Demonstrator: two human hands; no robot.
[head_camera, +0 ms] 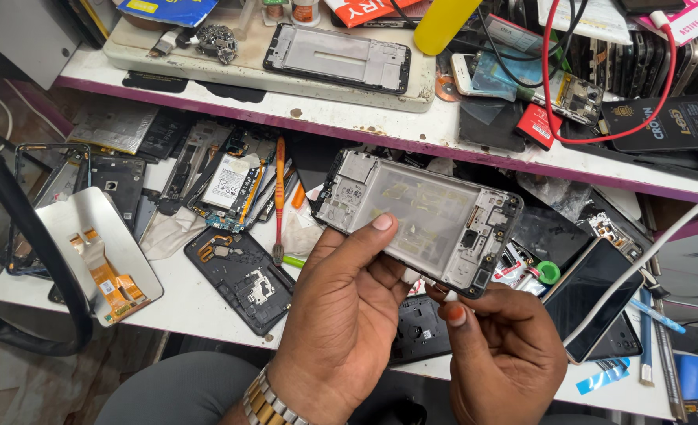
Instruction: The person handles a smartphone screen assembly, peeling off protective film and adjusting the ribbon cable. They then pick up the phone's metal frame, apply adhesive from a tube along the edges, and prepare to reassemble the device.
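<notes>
Head view, one moment. The phone frame (419, 220), a bare mid-chassis with a pale translucent inner plate and metal shields at its short ends, was held in the air above the surface (199, 303), over its front edge and right of centre, tilted with its inner face toward the camera.

Left hand (345, 315): grip closed on the frame, thumb pressed flat on the inner plate near the long lower edge, fingers underneath and hidden. A metal watch band (264, 405) showed at that wrist.

Right hand (502, 354): grip pinched at the frame's lower right corner, beside the camera cutout. A small white piece showed between fingertip and frame; what it was could not be told.

Judgement on technique: the thin plate would flex under a thumb, so pressure is better kept light and close to the rim. The right-hand pinch should pull along the edge, not away from it, to avoid bending the corner. Supporting the frame from below with the left fingers seemed adequate.

Nearby on the surface: an orange-handled screwdriver (279, 197) lying just left of the frame, a dark back cover (243, 279) below it near the front edge, and a black phone (593, 295) to the right. A second frame (337, 59) lay on the upper shelf (207, 98).
</notes>
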